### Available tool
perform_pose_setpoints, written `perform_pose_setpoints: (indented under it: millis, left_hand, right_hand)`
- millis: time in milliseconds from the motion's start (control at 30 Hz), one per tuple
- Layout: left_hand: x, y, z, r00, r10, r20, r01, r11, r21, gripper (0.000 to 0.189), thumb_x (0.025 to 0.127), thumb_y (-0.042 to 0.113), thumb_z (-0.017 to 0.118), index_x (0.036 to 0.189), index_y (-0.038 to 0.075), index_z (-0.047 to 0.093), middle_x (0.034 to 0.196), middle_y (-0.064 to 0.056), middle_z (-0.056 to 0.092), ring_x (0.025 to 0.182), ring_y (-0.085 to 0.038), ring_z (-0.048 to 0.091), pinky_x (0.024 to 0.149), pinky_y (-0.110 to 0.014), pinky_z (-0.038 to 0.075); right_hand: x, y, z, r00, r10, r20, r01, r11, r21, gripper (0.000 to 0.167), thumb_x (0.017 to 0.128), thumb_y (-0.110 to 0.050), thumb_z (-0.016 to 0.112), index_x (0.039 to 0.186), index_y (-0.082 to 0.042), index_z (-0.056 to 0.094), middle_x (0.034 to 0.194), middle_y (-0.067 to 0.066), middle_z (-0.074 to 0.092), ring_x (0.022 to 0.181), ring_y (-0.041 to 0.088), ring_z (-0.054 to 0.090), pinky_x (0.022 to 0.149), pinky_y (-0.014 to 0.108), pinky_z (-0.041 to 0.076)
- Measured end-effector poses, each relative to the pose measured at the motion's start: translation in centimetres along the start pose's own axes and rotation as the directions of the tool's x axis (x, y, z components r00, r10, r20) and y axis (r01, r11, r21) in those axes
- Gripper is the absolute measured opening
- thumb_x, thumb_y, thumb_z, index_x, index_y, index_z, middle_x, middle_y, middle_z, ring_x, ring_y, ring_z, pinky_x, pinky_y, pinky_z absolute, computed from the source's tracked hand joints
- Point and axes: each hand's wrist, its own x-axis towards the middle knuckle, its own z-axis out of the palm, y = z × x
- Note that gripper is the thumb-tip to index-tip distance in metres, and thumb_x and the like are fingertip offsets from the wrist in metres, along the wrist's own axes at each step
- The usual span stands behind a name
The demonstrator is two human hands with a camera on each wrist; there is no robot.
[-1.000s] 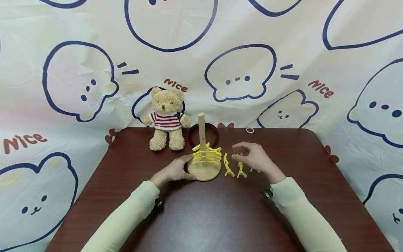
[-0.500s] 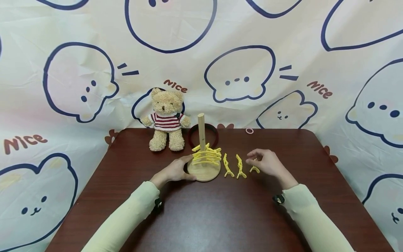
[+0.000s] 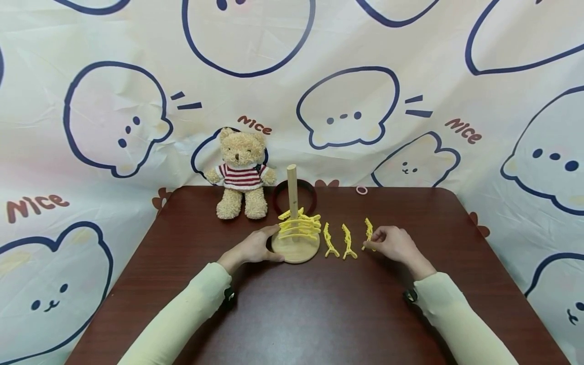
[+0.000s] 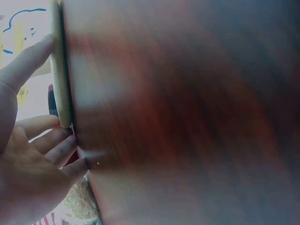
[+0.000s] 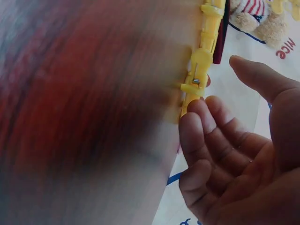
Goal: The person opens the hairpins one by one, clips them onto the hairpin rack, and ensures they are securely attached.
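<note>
Clip (image 3: pixel 368 227): yellow, its handle end met by the fingertips of the right hand (image 3: pixel 396 244), its long end pointed away beyond them.
Right fingers: bent and drawn in near the handles; a gap to the thumb is shown from the wrist, so whether the clip is pinched cannot be told.
Loose clips: an inner clip (image 3: pixel 327 237) and a middle clip (image 3: pixel 348 241), laid on the table (image 3: pixel 292 314) to the left of the right fingers, untouched.
Stacked clips (image 3: pixel 310 222): several, arranged in crossed layers about the post, just beside the left fingers; exact number not clear.
Wooden stand (image 3: pixel 296 251): base gripped at its rim by the left hand (image 3: pixel 252 246), thumb on the near edge, fingers around the side.
Progress: judged part done; a low stack is built, while three clips, counting the one at the right fingers, are left off it.
Teddy bear (image 3: pixel 242 175): propped upright beyond the left fingers.
Pink ring (image 3: pixel 362 193): placed at the far edge, ahead of the right fingers.
</note>
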Motion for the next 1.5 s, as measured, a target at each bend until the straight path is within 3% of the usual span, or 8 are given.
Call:
perform_pose_setpoints:
  millis: [233, 533, 667, 800, 1067, 1300, 1500]
  left_hand:
    - [0.0, 0.0, 0.1, 1.000, 0.000, -0.004, 0.000, 1.000, 0.007, 0.095, 0.080, 0.042, 0.083, 0.153, 0.003, 0.038, 0.160, -0.018, 0.035, 0.147, -0.035, 0.036, 0.118, -0.048, 0.034]
    - [0.1, 0.3, -0.3, 1.000, 0.003, -0.009, -0.003, 1.000, 0.008, 0.096, 0.079, 0.041, 0.084, 0.153, 0.002, 0.037, 0.160, -0.019, 0.035, 0.146, -0.036, 0.037, 0.118, -0.049, 0.035]
    - [0.2, 0.3, -0.3, 1.000, 0.003, -0.009, -0.003, 1.000, 0.013, 0.095, 0.079, 0.040, 0.084, 0.153, 0.001, 0.038, 0.159, -0.019, 0.036, 0.146, -0.035, 0.037, 0.118, -0.048, 0.034]
    - [0.2, 0.3, -0.3, 1.000, -0.003, -0.008, 0.003, 1.000, 0.009, 0.095, 0.079, 0.040, 0.084, 0.153, 0.002, 0.038, 0.160, -0.019, 0.036, 0.147, -0.035, 0.037, 0.118, -0.048, 0.034]
    - [0.2, 0.2, -0.3, 1.000, -0.010, 0.005, 0.010, 1.000, -0.002, 0.095, 0.080, 0.042, 0.083, 0.154, 0.004, 0.037, 0.161, -0.018, 0.034, 0.148, -0.035, 0.035, 0.118, -0.048, 0.034]
    - [0.1, 0.3, -0.3, 1.000, -0.019, 0.013, 0.019, 1.000, -0.012, 0.095, 0.080, 0.042, 0.083, 0.154, 0.004, 0.036, 0.162, -0.017, 0.034, 0.148, -0.034, 0.034, 0.118, -0.048, 0.034]
    - [0.0, 0.2, -0.1, 1.000, -0.009, 0.002, 0.009, 1.000, 0.000, 0.095, 0.079, 0.041, 0.084, 0.153, 0.003, 0.038, 0.160, -0.018, 0.035, 0.147, -0.035, 0.035, 0.118, -0.048, 0.034]
  right_hand:
    - [0.0, -0.2, 0.2, 0.996, 0.082, 0.042, -0.077, 0.991, -0.113, 0.045, 0.079, -0.064, 0.073, 0.084, -0.020, 0.069, 0.076, -0.001, 0.063, 0.069, 0.017, 0.055, 0.055, 0.032, 0.039]
    - [0.0, 0.4, -1.2, 0.993, 0.092, 0.069, -0.080, 0.983, -0.164, 0.037, 0.085, -0.050, 0.070, 0.094, -0.014, 0.070, 0.078, 0.001, 0.064, 0.070, 0.019, 0.056, 0.055, 0.034, 0.040]
    - [0.0, 0.8, -1.4, 0.993, 0.106, 0.061, -0.093, 0.979, -0.181, 0.044, 0.083, -0.055, 0.072, 0.097, -0.013, 0.070, 0.082, 0.002, 0.065, 0.073, 0.020, 0.056, 0.057, 0.035, 0.041]
    - [0.0, 0.9, -1.2, 0.993, 0.108, 0.055, -0.097, 0.979, -0.177, 0.048, 0.079, -0.059, 0.076, 0.093, -0.014, 0.069, 0.079, 0.003, 0.064, 0.073, 0.021, 0.055, 0.058, 0.034, 0.040]
    - [-0.1, 1.2, -1.3, 0.994, 0.103, 0.043, -0.096, 0.983, -0.154, 0.038, 0.080, -0.049, 0.078, 0.087, -0.013, 0.067, 0.075, 0.002, 0.061, 0.069, 0.019, 0.055, 0.055, 0.032, 0.040]
    - [0.0, 1.9, -1.7, 0.995, 0.095, 0.025, -0.092, 0.988, -0.121, 0.043, 0.082, -0.045, 0.076, 0.102, -0.007, 0.070, 0.087, 0.006, 0.067, 0.075, 0.021, 0.056, 0.061, 0.032, 0.043]
    - [-0.1, 2.6, -2.1, 0.997, 0.040, -0.067, -0.045, 0.996, -0.082, 0.042, 0.085, -0.040, 0.074, 0.108, -0.005, 0.071, 0.095, 0.011, 0.072, 0.082, 0.023, 0.063, 0.068, 0.038, 0.049]
